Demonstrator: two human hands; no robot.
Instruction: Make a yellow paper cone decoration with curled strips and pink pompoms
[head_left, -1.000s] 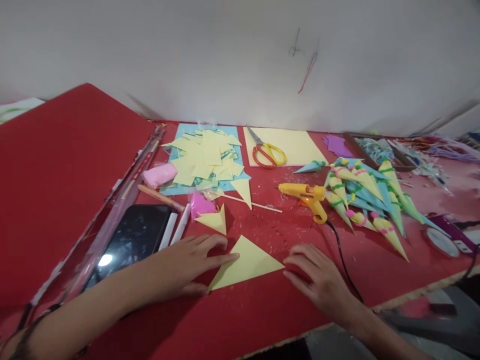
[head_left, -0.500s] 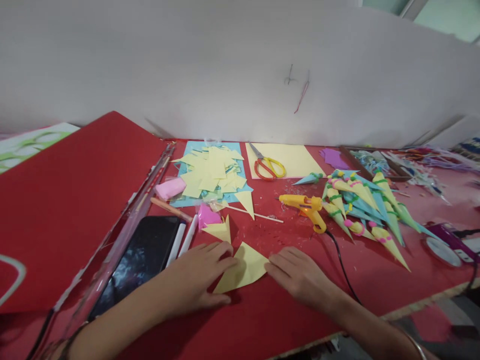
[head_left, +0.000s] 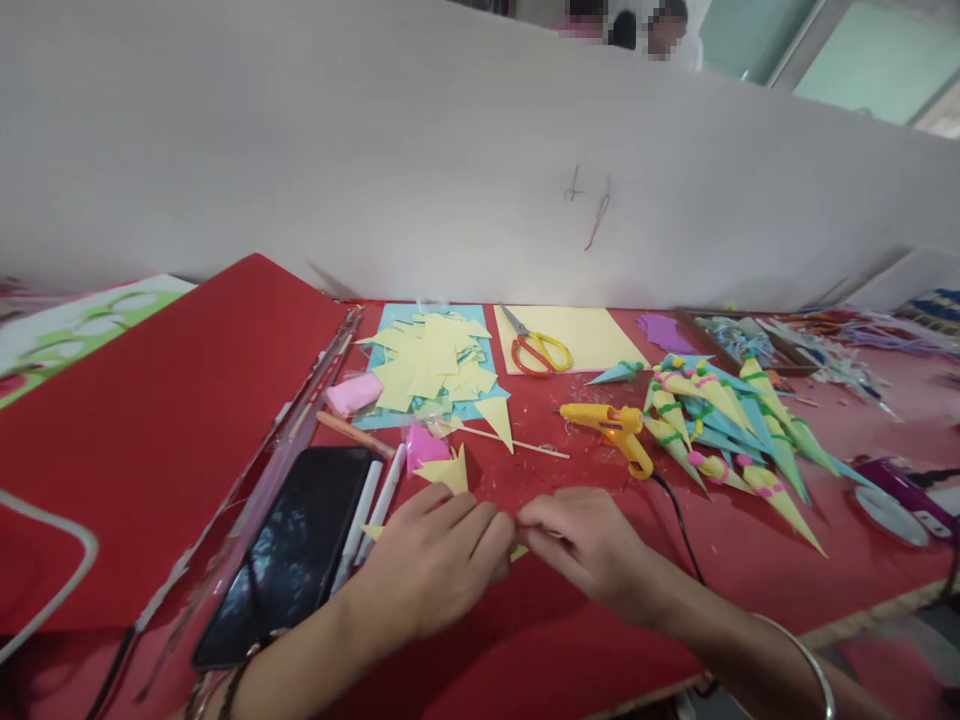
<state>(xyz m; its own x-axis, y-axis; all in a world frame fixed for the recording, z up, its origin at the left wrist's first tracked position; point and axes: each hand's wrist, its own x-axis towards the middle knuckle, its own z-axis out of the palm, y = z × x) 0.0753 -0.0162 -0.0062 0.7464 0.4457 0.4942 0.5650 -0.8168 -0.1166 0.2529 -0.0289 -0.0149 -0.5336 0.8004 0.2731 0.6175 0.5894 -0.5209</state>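
My left hand (head_left: 442, 555) and my right hand (head_left: 589, 545) meet over the red table, fingertips nearly touching. Both have curled fingers closed on a yellow paper piece (head_left: 519, 552), of which only small bits show between and beside them. Just beyond my left hand lies a folded yellow paper (head_left: 448, 470) near a pink packet (head_left: 426, 446). Yellow paper pieces (head_left: 427, 360) are heaped on a blue sheet. A yellow glue gun (head_left: 611, 428) lies right of centre, beside a pile of yellow and blue paper cones (head_left: 712, 400).
Scissors (head_left: 541, 352) rest on a pale yellow sheet (head_left: 592, 335) at the back. A black phone (head_left: 292, 550) and white markers (head_left: 360, 510) lie left of my left hand. The glue gun's cord (head_left: 679, 520) runs behind my right arm. A large red sheet (head_left: 172, 440) covers the left side.
My hands have moved closer together, and their fingers have closed over the yellow paper that lay visible between them. The view has tilted up, showing people beyond the wall.
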